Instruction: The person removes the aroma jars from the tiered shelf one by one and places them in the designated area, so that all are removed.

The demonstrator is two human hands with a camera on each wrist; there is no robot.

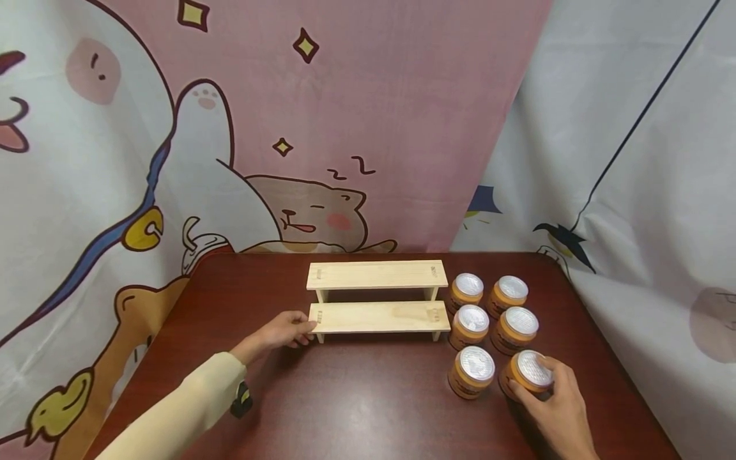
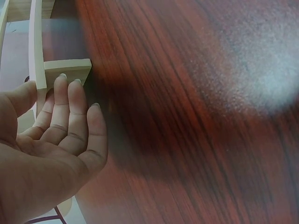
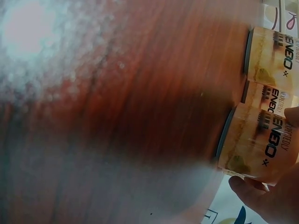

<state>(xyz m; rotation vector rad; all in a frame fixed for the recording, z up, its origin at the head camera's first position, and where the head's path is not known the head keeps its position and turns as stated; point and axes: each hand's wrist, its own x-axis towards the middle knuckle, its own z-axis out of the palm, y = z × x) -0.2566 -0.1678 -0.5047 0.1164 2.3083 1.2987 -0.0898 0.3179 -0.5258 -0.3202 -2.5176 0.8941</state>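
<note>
A light wooden two-step display rack stands on the table, its front step [image 1: 374,318] lower than its back step [image 1: 376,275]. My left hand [image 1: 287,329] holds the left end of the front step. In the left wrist view the thumb lies on the board's top, with the fingers bent beneath it beside the end support [image 2: 70,66]. My right hand [image 1: 558,402] grips the front right jar [image 1: 531,370], an orange-labelled one with a silvery lid, between thumb and fingers. The right wrist view shows its printed label [image 3: 257,144]; whether it touches the table is unclear.
Several matching jars stand in two columns right of the rack, among them a front left jar [image 1: 471,372] and a back right jar [image 1: 508,295]. The dark red-brown table [image 1: 368,396] meets a cartoon-printed curtain [image 1: 402,160] behind and at the sides.
</note>
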